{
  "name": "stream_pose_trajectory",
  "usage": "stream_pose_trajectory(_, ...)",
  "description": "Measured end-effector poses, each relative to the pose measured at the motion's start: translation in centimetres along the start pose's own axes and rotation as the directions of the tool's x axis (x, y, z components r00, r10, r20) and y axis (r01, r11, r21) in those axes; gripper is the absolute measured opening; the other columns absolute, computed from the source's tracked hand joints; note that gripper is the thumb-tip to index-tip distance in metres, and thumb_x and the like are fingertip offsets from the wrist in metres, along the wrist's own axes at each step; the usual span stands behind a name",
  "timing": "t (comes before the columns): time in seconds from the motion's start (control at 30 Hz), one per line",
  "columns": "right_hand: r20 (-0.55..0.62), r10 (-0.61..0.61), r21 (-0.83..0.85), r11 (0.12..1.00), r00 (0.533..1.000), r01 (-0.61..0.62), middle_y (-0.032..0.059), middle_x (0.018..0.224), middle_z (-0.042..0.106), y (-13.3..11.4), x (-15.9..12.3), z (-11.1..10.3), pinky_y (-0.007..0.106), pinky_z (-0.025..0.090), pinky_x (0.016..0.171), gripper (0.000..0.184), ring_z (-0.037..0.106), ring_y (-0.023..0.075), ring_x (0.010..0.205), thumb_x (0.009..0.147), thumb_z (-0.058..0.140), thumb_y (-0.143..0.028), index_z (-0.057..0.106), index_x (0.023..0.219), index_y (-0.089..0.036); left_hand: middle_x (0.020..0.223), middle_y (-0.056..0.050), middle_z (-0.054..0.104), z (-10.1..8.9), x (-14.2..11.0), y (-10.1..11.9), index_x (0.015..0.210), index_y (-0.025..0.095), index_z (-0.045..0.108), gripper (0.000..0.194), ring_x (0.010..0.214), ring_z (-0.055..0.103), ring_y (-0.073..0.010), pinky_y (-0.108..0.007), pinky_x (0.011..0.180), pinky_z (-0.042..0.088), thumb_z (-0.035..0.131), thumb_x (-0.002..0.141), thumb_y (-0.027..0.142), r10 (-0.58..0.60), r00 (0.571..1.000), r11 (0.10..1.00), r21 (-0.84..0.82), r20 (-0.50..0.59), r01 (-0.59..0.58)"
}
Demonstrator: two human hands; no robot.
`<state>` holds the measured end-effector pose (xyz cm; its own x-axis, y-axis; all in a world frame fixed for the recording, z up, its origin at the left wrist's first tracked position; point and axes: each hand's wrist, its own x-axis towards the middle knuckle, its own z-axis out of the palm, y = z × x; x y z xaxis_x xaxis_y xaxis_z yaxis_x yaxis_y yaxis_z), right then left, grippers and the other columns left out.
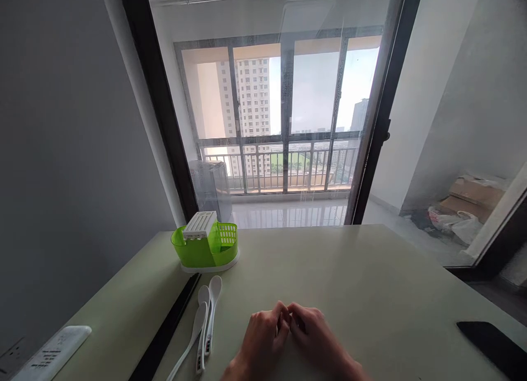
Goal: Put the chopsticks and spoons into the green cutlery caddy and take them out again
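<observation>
My left hand [265, 332] and my right hand [309, 329] rest on the table near its front edge, their knuckles touching. Both have curled, closed fingers, and nothing shows in either. To the left of my left hand lie three white spoons: one spoon [213, 304] reaches farthest back, another spoon [197, 326] slants toward the front left, and a third spoon [201, 342] is partly covered. Behind them stands a bright green plastic caddy [197, 256] with a white slotted top piece [200, 225] and a white base.
The pale green table [354, 282] has a black strip [167, 323] along its left part. A white power strip [53, 351] lies at the left edge, a black flat object [492, 342] at the right. Glass doors stand behind; a cardboard box [473, 197] sits beyond on the right.
</observation>
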<state>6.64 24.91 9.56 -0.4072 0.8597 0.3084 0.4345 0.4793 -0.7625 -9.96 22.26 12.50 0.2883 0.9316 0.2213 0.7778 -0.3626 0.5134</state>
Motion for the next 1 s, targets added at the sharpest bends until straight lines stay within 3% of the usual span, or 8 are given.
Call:
stream_pose_trajectory(0.27,0.001,0.000,0.013,1.000,1.000,0.000,0.0009,0.070,0.071,-0.45,-0.06,-0.24,0.024,0.035,0.060,0.030,0.055,0.0134,0.060,0.099,0.045,-0.031,0.064,0.078,-0.020,0.076,0.000,0.074,-0.34,0.15,0.20,0.091,0.024,0.057,0.019,0.068,0.070,-0.0178,-0.024,0.062,0.042,0.039,0.094,0.020,0.002,1.000,1.000,0.007,0.011,-0.002)
stream_pose_trajectory(1.0,0.007,0.012,0.002,1.000,1.000,-0.012,0.0010,0.068,0.068,-0.52,0.13,-0.36,0.025,0.034,0.060,0.037,0.051,0.0131,0.058,0.100,0.040,-0.038,0.065,0.078,-0.020,0.075,0.000,0.074,-0.05,0.19,-0.15,0.092,0.024,0.057,0.019,0.068,0.071,-0.0176,-0.024,0.061,0.041,0.039,0.094,0.018,0.002,1.000,1.000,0.024,0.011,-0.003)
